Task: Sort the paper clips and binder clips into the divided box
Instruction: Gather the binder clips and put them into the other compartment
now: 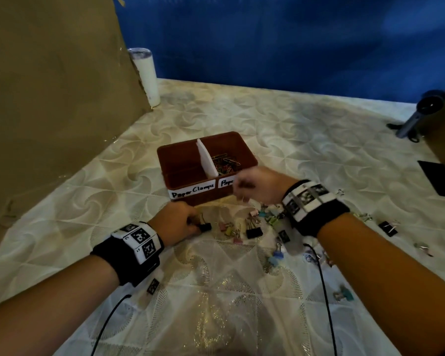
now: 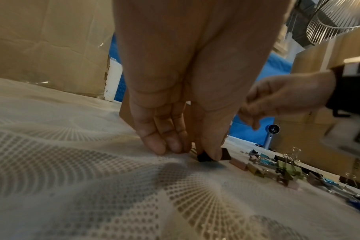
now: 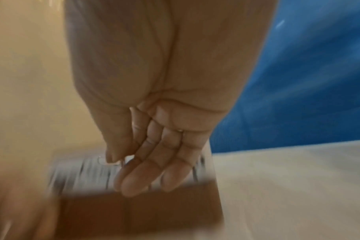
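The brown divided box point(image 1: 247, 152) stands mid-table with a white divider; its right compartment holds coloured paper clips point(image 1: 225, 161), and the left one, labelled "Paper Clamps", looks empty. My left hand point(image 1: 195, 224) is down on the cloth, and its thumb and fingers pinch a black binder clip point(image 1: 206, 226), seen close in the left wrist view point(image 2: 203, 157). My right hand point(image 1: 238, 194) hovers at the box's front right corner. In the blurred right wrist view it pinches a thin silvery paper clip point(image 3: 111, 162) between thumb and forefinger. A heap of coloured binder clips point(image 1: 254, 223) lies between the hands.
More binder clips point(image 1: 388, 228) are scattered to the right on the patterned cloth. A big cardboard sheet point(image 1: 49, 111) stands at the left with a white tumbler point(image 1: 145, 75) behind it. A small handheld fan point(image 1: 421, 111) and a flat black object point(image 1: 439, 176) sit far right. Cables trail from both wrists.
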Demonstrator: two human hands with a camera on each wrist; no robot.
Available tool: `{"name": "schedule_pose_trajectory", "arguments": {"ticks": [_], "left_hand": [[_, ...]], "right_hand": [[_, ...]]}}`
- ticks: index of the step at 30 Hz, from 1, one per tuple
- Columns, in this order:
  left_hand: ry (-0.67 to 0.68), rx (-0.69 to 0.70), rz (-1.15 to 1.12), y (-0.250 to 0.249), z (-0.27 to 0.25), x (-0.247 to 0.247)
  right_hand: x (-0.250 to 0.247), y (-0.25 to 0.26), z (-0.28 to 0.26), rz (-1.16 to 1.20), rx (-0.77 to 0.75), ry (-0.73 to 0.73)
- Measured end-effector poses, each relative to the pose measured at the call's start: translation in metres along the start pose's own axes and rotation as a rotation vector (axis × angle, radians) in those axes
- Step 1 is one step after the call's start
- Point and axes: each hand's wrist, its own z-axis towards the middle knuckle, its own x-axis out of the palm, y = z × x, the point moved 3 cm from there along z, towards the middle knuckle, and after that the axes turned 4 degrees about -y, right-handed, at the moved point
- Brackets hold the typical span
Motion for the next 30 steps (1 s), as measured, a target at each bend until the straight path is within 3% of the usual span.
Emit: {"name": "schedule_pose_trajectory", "arguments": {"ticks": [4, 5, 9, 12, 15, 17, 19, 21, 23, 27, 30], "left_hand": [[-0.003, -0.008, 0.052, 0.001, 0.004, 0.005], [-0.001, 0.001, 0.058, 0.0, 0.005, 0.006], [0.027, 0.035, 0.032, -0.006, 0.005, 0.011], [0.04, 0.074, 0.027, -0.009, 0.007, 0.016], [0.001, 0.112, -0.023, -0.014, 0.01, 0.017], [-0.038, 0.145, -0.068, -0.019, 0.011, 0.017], [-0.073, 0.179, -0.121, -0.026, 0.013, 0.017], [-0.089, 0.214, -0.148, -0.032, 0.014, 0.017], [-0.079, 0.233, -0.147, -0.036, 0.016, 0.019], [-0.016, 0.175, -0.208, -0.042, 0.018, 0.023], [0.131, 0.15, -0.146, -0.045, 0.022, 0.03]], "right_hand": [[-0.04, 0.006, 0.014, 0.072, 0.006, -0.44], [-0.039, 0.006, 0.021, 0.045, 0.034, -0.485], [-0.018, -0.01, 0.026, -0.029, 0.149, -0.465], [-0.013, -0.017, 0.002, 0.069, 0.029, -0.533], [-0.003, -0.025, -0.026, 0.009, -0.047, -0.594], [0.009, -0.033, -0.038, 0.006, 0.006, -0.482], [0.026, -0.038, -0.044, 0.008, 0.069, -0.205], [0.041, -0.037, -0.049, -0.139, 0.05, 0.024], [0.05, -0.033, -0.053, -0.267, 0.021, 0.145], [0.053, -0.031, -0.066, -0.252, 0.001, 0.075], [0.056, -0.034, -0.073, -0.179, 0.002, -0.016]]}}
